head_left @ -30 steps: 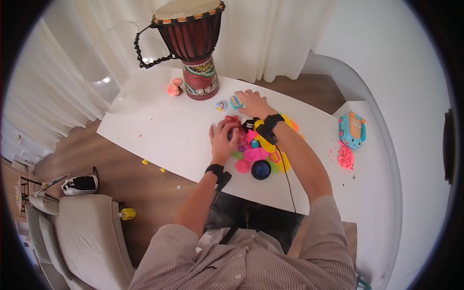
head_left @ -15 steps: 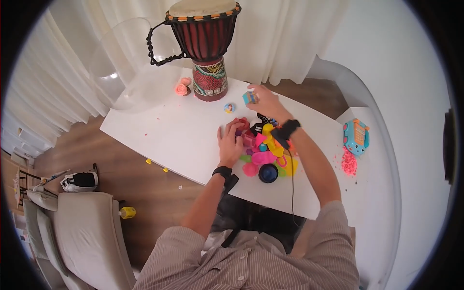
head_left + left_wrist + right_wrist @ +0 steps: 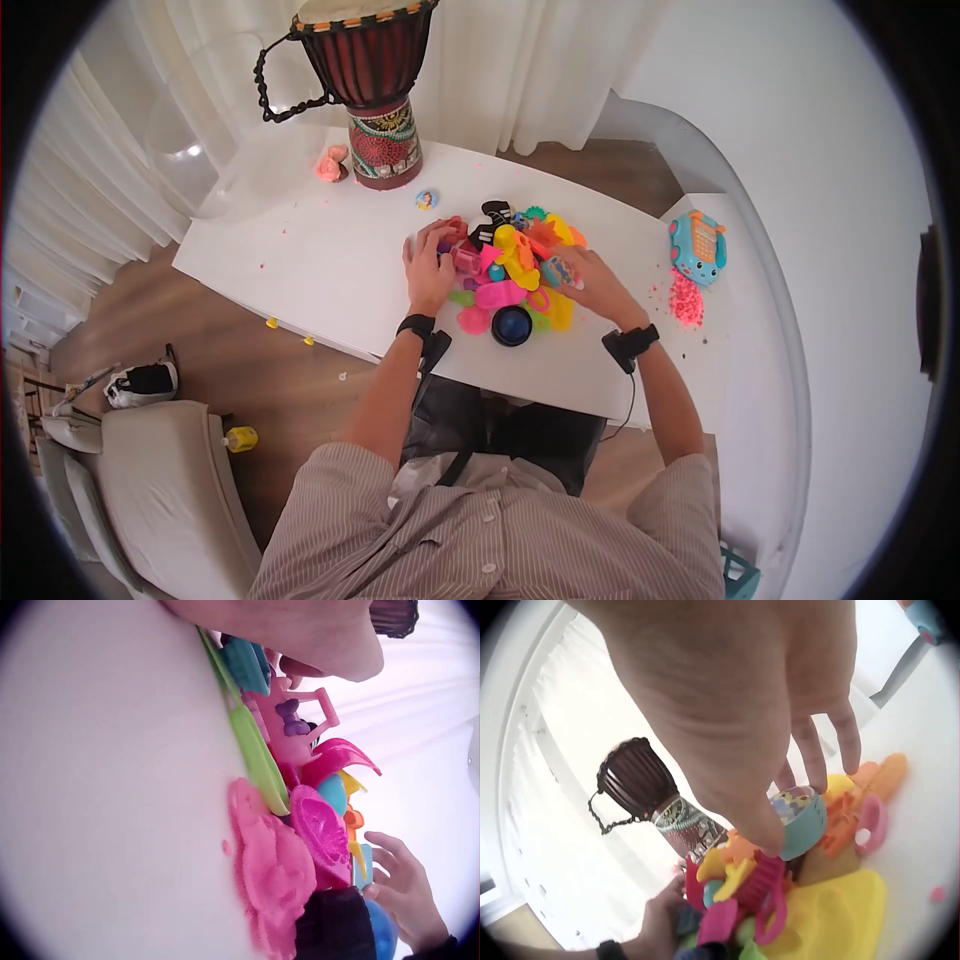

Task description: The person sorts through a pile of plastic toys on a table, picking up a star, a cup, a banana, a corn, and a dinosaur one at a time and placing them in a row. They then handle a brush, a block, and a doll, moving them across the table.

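Note:
My right hand holds a small light-blue tub with a patterned top between thumb and fingers, over the right side of a heap of colourful toys. At the heap's left edge my left hand rests with bent, relaxed fingers against the red and pink pieces; its fingertips are partly hidden. Near that hand, in the left wrist view, are a pink pitcher-like toy with a purple bow, a lime-green tool and a lump of pink play sand. A yellow toy lies mid-heap.
A dark round container stands at the heap's near side. Farther back are a djembe drum, pink flowers and a small round picture piece. A toy phone and pink crumbs are at the right.
My right hand has picked up the light-blue tub from the table's far side and brought it back toward me, to the heap's right. My left hand stays at the heap's left edge.

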A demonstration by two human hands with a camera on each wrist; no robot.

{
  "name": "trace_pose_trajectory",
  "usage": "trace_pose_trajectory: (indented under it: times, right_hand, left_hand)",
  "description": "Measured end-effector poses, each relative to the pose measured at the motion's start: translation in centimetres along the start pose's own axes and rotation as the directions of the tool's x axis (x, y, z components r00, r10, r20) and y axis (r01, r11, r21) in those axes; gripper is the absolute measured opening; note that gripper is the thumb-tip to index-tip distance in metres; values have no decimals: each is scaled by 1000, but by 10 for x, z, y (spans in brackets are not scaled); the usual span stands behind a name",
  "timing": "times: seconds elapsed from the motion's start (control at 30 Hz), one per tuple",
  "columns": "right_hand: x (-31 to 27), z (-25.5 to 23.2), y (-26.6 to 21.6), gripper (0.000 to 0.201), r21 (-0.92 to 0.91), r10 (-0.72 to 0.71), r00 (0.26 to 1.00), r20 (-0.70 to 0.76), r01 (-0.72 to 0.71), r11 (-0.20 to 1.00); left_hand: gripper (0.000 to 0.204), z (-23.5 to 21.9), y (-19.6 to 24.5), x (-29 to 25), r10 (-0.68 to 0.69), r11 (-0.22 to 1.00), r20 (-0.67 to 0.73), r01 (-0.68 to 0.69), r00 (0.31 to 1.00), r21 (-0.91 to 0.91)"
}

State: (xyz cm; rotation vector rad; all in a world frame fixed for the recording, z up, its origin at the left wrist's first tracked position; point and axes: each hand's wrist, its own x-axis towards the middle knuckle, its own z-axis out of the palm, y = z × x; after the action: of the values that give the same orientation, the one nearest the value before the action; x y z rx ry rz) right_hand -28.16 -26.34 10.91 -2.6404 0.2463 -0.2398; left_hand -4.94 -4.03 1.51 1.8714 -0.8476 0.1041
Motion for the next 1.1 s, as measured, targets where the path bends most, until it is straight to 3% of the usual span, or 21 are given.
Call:
trace_pose_trajectory:
  times: [0.03,0.17,0.23,0.27,0.33,0.37,0.43,0.47,0.5,0.53,0.57,0.6,0.67,0.7,0.77,0.83,0.9,0.93,1.07,1.1]
  right_hand:
    - [-2,6,-2,74,-82,-20,1000,0,20,996]
    - [-18,15,-14,78,3,-59,989,-135,60,998]
    - [-34,15,-20,80,149,39,967,-252,-1,989]
    - [-44,18,-20,80,154,41,965,-260,-1,988]
    - [-71,25,-3,78,341,257,920,-297,-149,928]
    - [-85,29,6,78,347,262,915,-308,-149,926]
    - [-115,39,28,67,608,487,819,-304,-227,761]
    - [-128,41,39,67,612,491,815,-309,-225,759]
    - [-141,42,50,59,736,584,758,-290,-214,643]
    - [-149,41,57,52,838,669,699,-255,-186,513]
    - [-153,38,57,52,837,671,694,-263,-182,516]
    - [-156,35,57,45,848,686,668,-290,-154,507]
    - [-155,32,59,39,857,703,633,-325,-117,501]
    - [-152,37,62,35,847,699,634,-332,-125,516]
    - [-144,42,64,30,838,699,625,-346,-128,530]
    - [-138,42,62,23,794,720,593,-361,-210,571]
    - [-135,37,67,20,779,713,589,-380,-212,590]
    - [-133,37,71,18,773,710,577,-404,-199,602]
    - [-127,35,84,14,735,700,549,-456,-211,645]
    - [-126,36,86,14,733,696,556,-455,-210,647]
  left_hand:
    - [47,-1,0,1,2,1000,3,-2,1000,-4]
    - [48,2,-11,3,56,998,-13,-56,998,-11]
    - [51,5,-22,5,59,975,-59,-70,996,-209]
    - [51,5,-25,5,67,976,-55,-77,996,-204]
    - [51,1,-25,9,-62,913,-108,13,992,-408]
    - [51,-2,-24,14,-50,914,-102,5,994,-405]
    - [50,-11,-24,35,-165,938,-138,112,977,-327]
    - [49,-11,-46,51,-23,980,-150,-7,988,-197]
    - [49,-9,-62,67,-17,980,-146,-12,989,-198]
    - [49,-5,-76,83,40,999,-78,-42,996,-28]
    - [50,-2,-87,96,86,987,-3,-85,996,138]
    - [50,1,-92,105,94,987,-1,-93,996,132]
    - [53,6,-98,122,23,934,226,-101,974,341]
    - [53,9,-101,130,34,934,233,-114,972,338]
    - [54,16,-106,145,-219,808,487,-123,846,576]
    - [45,17,-116,142,-171,799,473,-159,864,580]
    - [36,12,-112,142,-193,839,368,-41,909,542]
    - [32,10,-108,138,-127,794,325,-101,937,600]
    - [34,-5,-97,144,-58,795,350,-169,935,583]
    - [35,-14,-65,137,-24,878,292,-120,956,464]
